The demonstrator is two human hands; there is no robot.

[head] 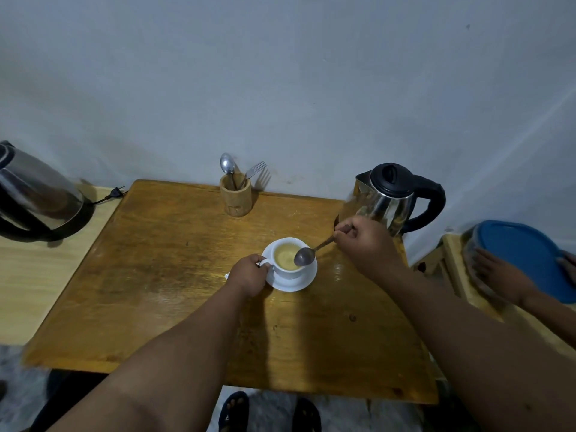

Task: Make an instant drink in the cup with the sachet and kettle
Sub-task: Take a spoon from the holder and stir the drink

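A white cup (288, 271) full of pale yellowish drink stands on a white saucer (307, 282) in the middle of the wooden table (162, 275). My left hand (249, 275) grips the cup's handle. My right hand (363, 241) holds a metal spoon (307, 254) by its stem, the bowl lifted just over the cup's right rim. A steel kettle (392, 198) with a black lid and handle stands behind my right hand. A white scrap, perhaps the sachet (227, 276), peeks out under my left hand.
A wooden holder (236, 196) with a spoon and fork stands at the table's back edge. A second steel kettle (37, 194) sits on a lighter table at left, its plug (115, 192) loose. At right, another person's hand (498, 275) rests by a blue-lidded container (526, 257).
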